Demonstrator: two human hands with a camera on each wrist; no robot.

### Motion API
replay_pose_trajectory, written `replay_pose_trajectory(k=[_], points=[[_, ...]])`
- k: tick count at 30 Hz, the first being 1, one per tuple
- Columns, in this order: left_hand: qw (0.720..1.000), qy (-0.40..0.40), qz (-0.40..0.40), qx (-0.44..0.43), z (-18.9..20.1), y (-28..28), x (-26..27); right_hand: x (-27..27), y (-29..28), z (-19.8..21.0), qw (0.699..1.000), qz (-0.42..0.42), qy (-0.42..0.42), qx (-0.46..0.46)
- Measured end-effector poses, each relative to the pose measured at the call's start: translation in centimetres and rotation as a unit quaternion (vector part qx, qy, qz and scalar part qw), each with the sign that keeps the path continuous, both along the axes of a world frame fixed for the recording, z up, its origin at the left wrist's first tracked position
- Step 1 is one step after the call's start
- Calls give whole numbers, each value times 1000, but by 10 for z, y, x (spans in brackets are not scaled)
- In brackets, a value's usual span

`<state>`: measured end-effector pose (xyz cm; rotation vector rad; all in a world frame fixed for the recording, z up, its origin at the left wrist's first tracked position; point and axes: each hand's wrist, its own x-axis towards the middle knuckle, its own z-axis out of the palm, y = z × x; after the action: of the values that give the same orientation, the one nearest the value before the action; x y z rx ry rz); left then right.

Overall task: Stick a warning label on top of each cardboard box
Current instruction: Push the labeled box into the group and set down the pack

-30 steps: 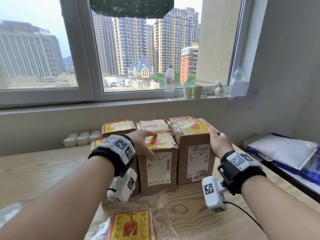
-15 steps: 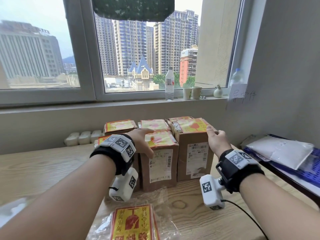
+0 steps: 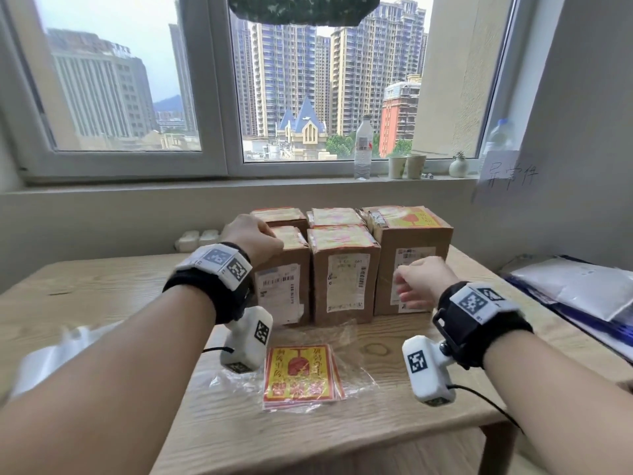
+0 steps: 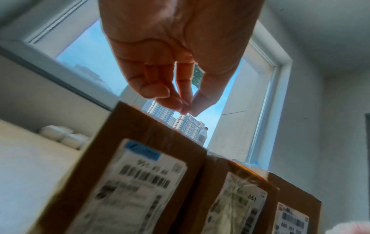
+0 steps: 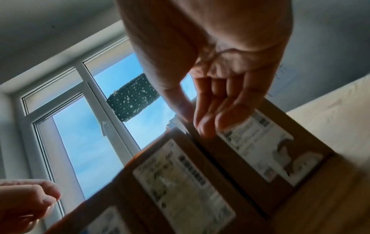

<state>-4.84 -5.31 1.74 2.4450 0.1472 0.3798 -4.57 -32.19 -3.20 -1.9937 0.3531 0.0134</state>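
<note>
Several brown cardboard boxes stand in two rows on the wooden table (image 3: 102, 286), each with a yellow and red warning label on top. My left hand (image 3: 270, 234) hovers over the front-left box (image 3: 281, 289). In the left wrist view its thumb meets the fingertips (image 4: 186, 109) and nothing shows between them. My right hand (image 3: 400, 286) hangs in front of the front-right box (image 3: 411, 241), fingers loosely bent (image 5: 204, 126) and empty. A stack of spare labels (image 3: 301, 375) lies on clear plastic wrap near the table's front.
The window sill behind holds a water bottle (image 3: 363, 145), two paper cups (image 3: 406, 166) and a small vase (image 3: 458, 165). White mail packets (image 3: 582, 286) lie on a blue surface to the right. White blocks (image 3: 197, 238) sit against the back wall.
My right hand has come off the front-right box's top and dropped in front of its face. My left hand has shifted from the middle box to the front-left one.
</note>
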Motion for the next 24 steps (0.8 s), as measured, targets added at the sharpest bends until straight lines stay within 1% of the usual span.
replay_pose_trajectory(k=[1,3,5,7,9,11,13,14,16,17,19,20,21,22,24], points=[[1000,17,9,-3,-8,6,-5,-5,8,-8,998,38,44,-6],[999,26,32,13,-25,16,-13,-12,25,-26,991,84,93,-39],[998,13,60,32,-38,22,-22,-13,39,-47,985,104,111,-82],[998,10,61,25,-47,26,-29,-17,52,-61,978,126,128,-110],[999,12,38,0,-53,28,-35,-17,61,-71,970,137,126,-154],[999,-11,25,-26,-55,33,-40,-18,67,-74,961,142,117,-205],[997,-43,56,-40,-50,41,-40,-20,71,-73,951,144,114,-247],[995,-39,79,-46,-49,47,-39,-20,72,-72,948,146,117,-257],[990,33,115,-76,-54,56,-34,-20,74,-74,946,146,122,-263],[984,83,113,-110,-56,57,-34,-20,74,-74,946,147,119,-262],[966,168,70,-185,-65,56,-35,-18,77,-78,951,141,117,-247],[959,195,43,-202,-71,55,-35,-17,79,-78,957,140,118,-226],[955,222,25,-195,-74,54,-36,-17,81,-78,962,145,119,-201],[954,246,17,-170,-77,54,-37,-17,83,-76,964,151,121,-182],[950,299,23,-89,-85,57,-37,-20,86,-74,958,163,133,-194]])
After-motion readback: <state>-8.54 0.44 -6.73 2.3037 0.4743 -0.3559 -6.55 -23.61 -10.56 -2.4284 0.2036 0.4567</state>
